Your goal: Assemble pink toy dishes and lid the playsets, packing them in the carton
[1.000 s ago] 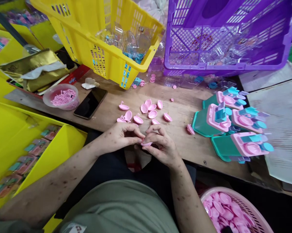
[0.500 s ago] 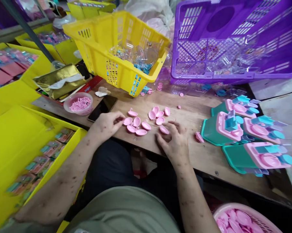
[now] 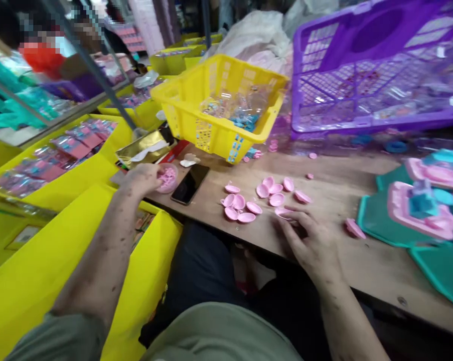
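Observation:
Several small pink oval cups [image 3: 246,217] lie on the wooden table [image 3: 211,200]. At the table's left, my left hand [image 3: 145,179] reaches into a round clear tub [image 3: 172,187] of small pink pieces; its fingertips are partly hidden among them. My right hand [image 3: 311,238] is low over the table, with thumb and fingers around one pink cup [image 3: 283,213] at the near side of the group. Whether it grips the cup or only touches it is hard to tell. Another pink piece [image 3: 354,228] lies to the right of this hand.
A dark phone [image 3: 190,184] lies beside the tub. Behind the cups stand a yellow basket [image 3: 181,113] and a purple basket [image 3: 297,100] with clear plastic parts. Teal and pink toy boxes [image 3: 384,213] are at the right. Yellow boxes [image 3: 79,240] fill the left.
My left hand has gone from the cups to the tub. My right hand remains by the near right cup. One more cup lies at the group's right. The view has turned left.

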### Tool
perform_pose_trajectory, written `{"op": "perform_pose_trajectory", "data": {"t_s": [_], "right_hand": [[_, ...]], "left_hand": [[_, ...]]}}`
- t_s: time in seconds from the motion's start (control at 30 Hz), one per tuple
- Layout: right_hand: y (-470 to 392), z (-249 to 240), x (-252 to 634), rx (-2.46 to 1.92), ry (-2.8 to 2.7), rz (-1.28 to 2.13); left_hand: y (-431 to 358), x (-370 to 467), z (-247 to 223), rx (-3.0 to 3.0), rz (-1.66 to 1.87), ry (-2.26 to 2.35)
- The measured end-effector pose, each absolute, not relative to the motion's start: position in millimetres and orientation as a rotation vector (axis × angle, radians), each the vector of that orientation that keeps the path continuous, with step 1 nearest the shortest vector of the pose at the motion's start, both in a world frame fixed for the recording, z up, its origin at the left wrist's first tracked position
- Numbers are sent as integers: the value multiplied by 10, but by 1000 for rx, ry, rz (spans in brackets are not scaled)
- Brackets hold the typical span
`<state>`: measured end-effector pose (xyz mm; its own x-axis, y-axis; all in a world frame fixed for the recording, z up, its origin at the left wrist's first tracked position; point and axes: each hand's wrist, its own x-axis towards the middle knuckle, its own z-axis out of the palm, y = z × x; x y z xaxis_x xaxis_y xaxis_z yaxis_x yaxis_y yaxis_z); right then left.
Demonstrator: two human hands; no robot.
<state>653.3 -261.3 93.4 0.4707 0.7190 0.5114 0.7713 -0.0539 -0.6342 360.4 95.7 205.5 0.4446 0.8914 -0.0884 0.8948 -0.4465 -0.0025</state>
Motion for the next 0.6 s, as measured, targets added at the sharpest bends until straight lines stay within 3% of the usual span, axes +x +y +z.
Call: {"op": "perform_pose_trajectory", "data": {"t_s": [0.17,0.43,0.6], "right_hand": [[-2618,913,6488,-1681,-1258,70],[-2657,947,6531,-1598,-1279,81],[-2657,937,6534,-1621,-1293,130]], "left_hand": [[1091,3571,2012,2699,-163,1530],[858,3428,2101,2574,684,1368],[234,3935,2110,2333,862,1076]]}}
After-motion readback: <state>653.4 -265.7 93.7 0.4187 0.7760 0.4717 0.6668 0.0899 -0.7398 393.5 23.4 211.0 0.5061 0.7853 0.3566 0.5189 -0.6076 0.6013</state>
